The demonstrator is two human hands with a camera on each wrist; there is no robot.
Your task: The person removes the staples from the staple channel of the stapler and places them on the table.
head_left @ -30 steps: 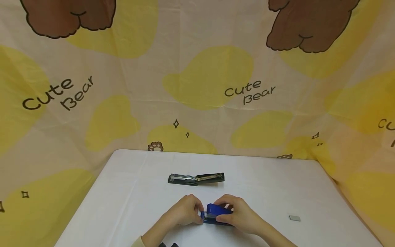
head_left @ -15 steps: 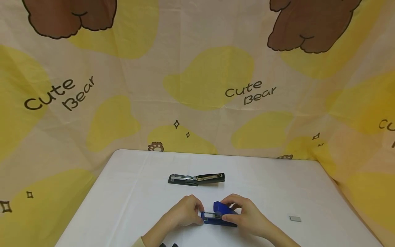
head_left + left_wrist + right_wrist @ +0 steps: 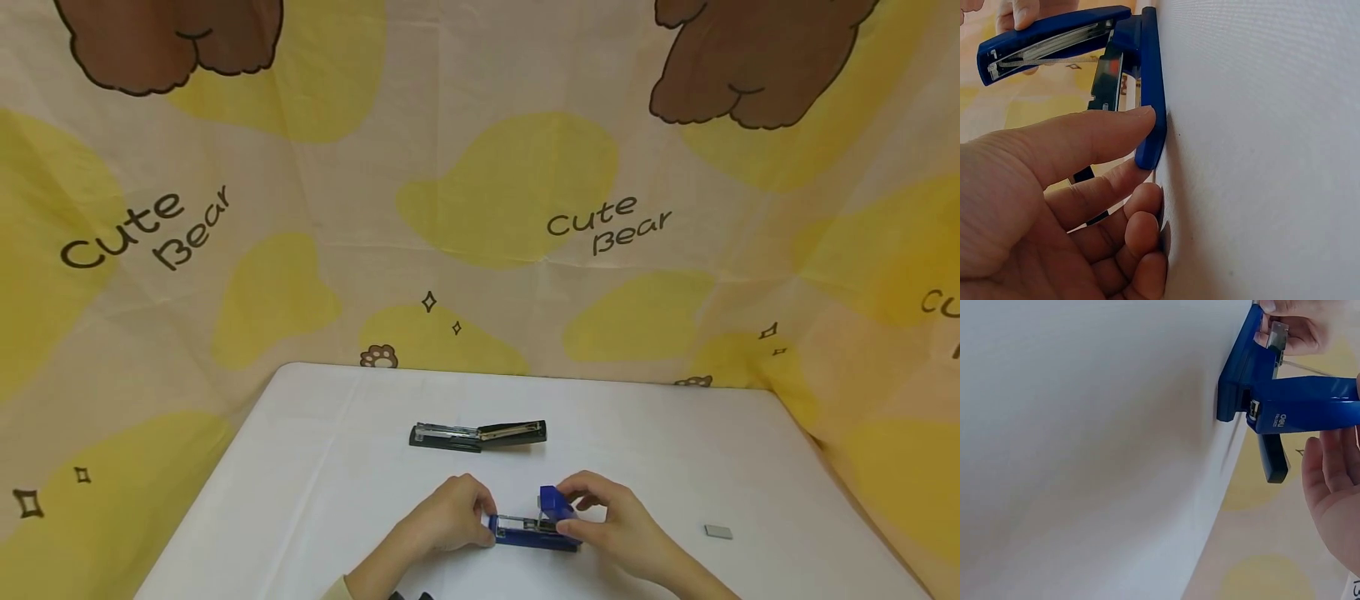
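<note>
A blue stapler [image 3: 534, 542] lies opened wide on the white table. My left hand [image 3: 453, 514] pinches the front end of its base between thumb and index finger, the other fingers curled beside it. My right hand [image 3: 613, 527] grips the top cover [image 3: 553, 502], which stands steeply raised from the hinge at the right end. In the left wrist view, the underside of the cover [image 3: 1054, 37] shows a thin spring running to the metal staple channel [image 3: 1108, 75]. The right wrist view shows the outside of the cover [image 3: 1310, 403], with the fingertips partly cut off at the frame edge.
Behind the hands lies a black stapler [image 3: 446, 442], spread open nearly flat. A small grey block [image 3: 717, 532], like a strip of staples, lies at the right. Part of a dark object [image 3: 411, 596] pokes in at the bottom edge. A patterned cloth [image 3: 480, 208] hangs behind the table.
My right hand has swung the stapler's cover up and to the right, baring the staple channel. The left hand has stayed at the front of the base.
</note>
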